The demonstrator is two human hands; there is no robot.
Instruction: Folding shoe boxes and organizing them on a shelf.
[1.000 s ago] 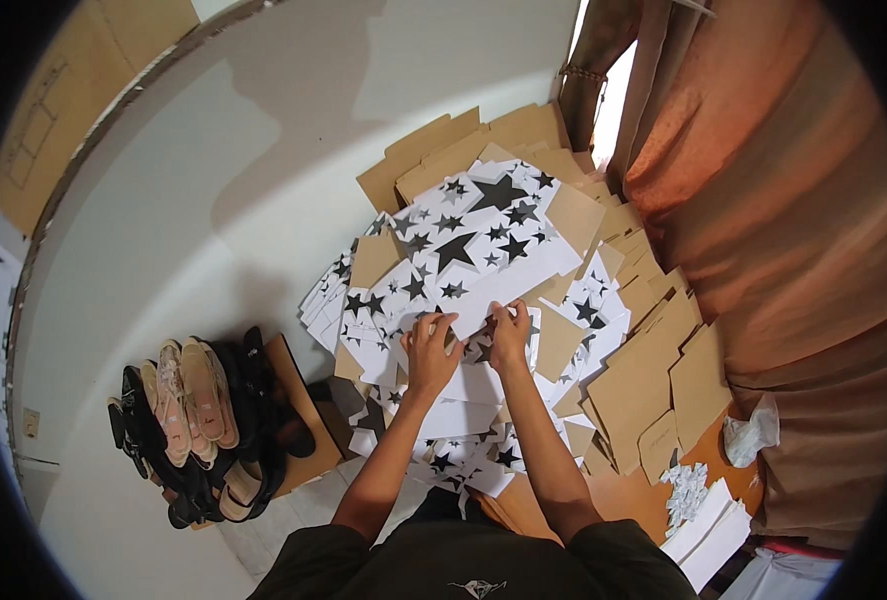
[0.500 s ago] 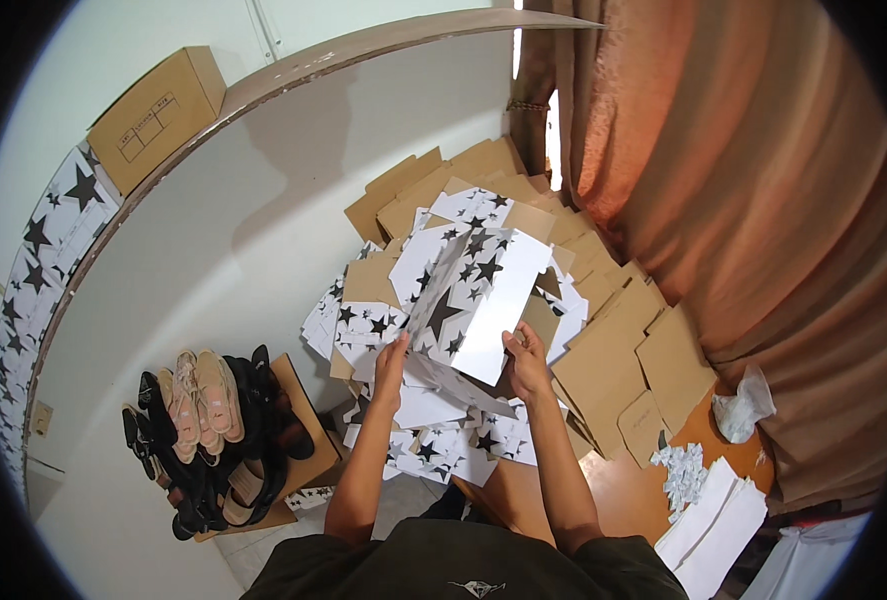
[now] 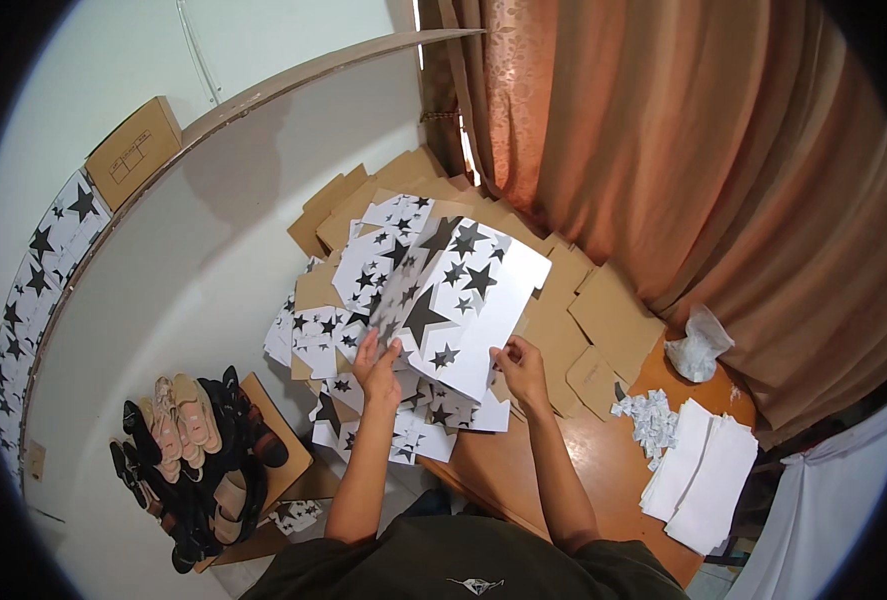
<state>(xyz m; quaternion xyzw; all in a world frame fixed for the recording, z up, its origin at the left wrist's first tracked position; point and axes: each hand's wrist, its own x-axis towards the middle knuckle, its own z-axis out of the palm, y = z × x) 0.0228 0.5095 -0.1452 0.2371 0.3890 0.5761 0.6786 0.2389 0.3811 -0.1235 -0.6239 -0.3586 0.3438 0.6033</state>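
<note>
Star-printed card: the folded card (image 3: 473, 305) is between your two hands and reaches away from you past your fingertips, its crease running lengthwise; the right panel is brightly lit, the left one sloped and in shadow.
Your left hand: at the card's near left corner (image 3: 378, 378), thumb and fingers drawn close together, holding the shaded panel.
Your right hand: at the near part of the right edge (image 3: 525, 375), thumb and fingers pinching the plain white margin; the printed stars lie left of these fingers.
Pile under the card: other star-printed cards (image 3: 313, 340) overlap to the left and nearer you, brown cardboard sheets (image 3: 613, 310) spread to the right.
Tabletop: on the orange-brown surface (image 3: 503, 475) to your right you have small paper slips (image 3: 648, 422), white sheets (image 3: 703, 470) and a clear plastic bag (image 3: 698, 345).
Shoes: stacked (image 3: 188, 430) off to your left.
</note>
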